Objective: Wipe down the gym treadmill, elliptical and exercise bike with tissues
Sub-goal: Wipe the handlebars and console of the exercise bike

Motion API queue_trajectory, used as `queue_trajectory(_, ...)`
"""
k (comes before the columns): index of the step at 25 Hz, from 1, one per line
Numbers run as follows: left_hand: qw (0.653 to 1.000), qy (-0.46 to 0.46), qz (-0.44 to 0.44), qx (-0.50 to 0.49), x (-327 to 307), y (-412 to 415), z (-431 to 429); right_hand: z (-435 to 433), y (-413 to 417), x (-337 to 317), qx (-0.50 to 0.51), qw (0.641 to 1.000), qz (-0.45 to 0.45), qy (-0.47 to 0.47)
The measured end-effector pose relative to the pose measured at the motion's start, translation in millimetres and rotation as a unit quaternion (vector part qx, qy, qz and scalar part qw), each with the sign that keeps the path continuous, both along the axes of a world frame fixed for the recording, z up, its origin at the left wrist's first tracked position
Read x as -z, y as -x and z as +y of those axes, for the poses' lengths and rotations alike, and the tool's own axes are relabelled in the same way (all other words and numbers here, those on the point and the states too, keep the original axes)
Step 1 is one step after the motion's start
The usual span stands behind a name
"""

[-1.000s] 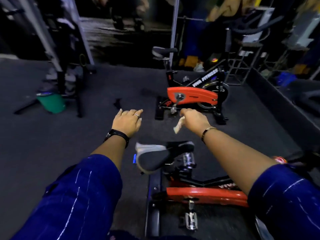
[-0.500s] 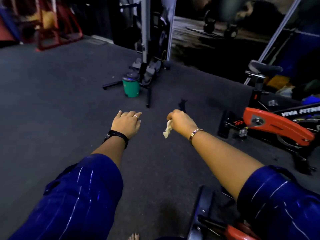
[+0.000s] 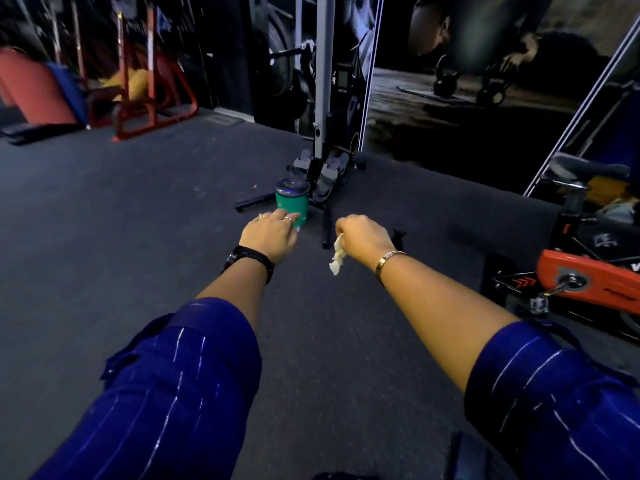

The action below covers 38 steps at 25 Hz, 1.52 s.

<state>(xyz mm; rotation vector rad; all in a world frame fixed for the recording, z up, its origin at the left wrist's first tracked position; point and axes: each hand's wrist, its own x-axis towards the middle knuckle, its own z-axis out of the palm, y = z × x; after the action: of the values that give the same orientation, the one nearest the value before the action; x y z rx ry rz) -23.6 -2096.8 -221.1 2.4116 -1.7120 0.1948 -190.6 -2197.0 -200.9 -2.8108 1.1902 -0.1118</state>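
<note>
Exercise bike (image 3: 588, 282) half beyond right edge

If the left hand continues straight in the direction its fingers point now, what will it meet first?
Probably the green container on the floor: the left hand points at it and overlaps its lower edge in the picture. Depth is unclear, so the container may lie lower and farther off.

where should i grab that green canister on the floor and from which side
Probably round the green wall of the canister, just below its dark lid, coming from the near side with the free left hand. It stands upright and round, so a wrap grip fits; the machine base crowds its far right side.
</note>
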Motion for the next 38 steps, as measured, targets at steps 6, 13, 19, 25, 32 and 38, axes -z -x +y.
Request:
queue_trajectory(6,0.999,-0.023,0.004,0.035,10.6,-11.7,-67.5,-64.5,-8.7,9.0,0.020,1.000,-0.015,0.004)
queue_trajectory(13,0.997,-0.020,0.023,0.076,7.4,-8.2,-203.6,-184.3,0.7,2.7,0.073,0.997,-0.016,0.037)
queue_trajectory(19,0.989,-0.008,0.009,0.151,-15.0,16.5,-332.6,-287.3,34.6,-17.0,0.134,0.989,-0.003,0.061)
queue_trajectory(25,0.978,-0.013,0.005,0.207,-12.4,53.7,-422.3,-352.8,73.1,-11.8,0.174,0.980,-0.007,0.093)
queue_trajectory(32,0.952,-0.021,0.016,0.305,0.3,117.8,-523.6,-419.3,133.0,2.9,0.262,0.958,-0.011,0.115)
queue_trajectory(38,0.920,-0.011,0.026,0.391,9.4,170.5,-643.6,-502.5,192.4,13.3,0.377,0.919,0.024,0.112)
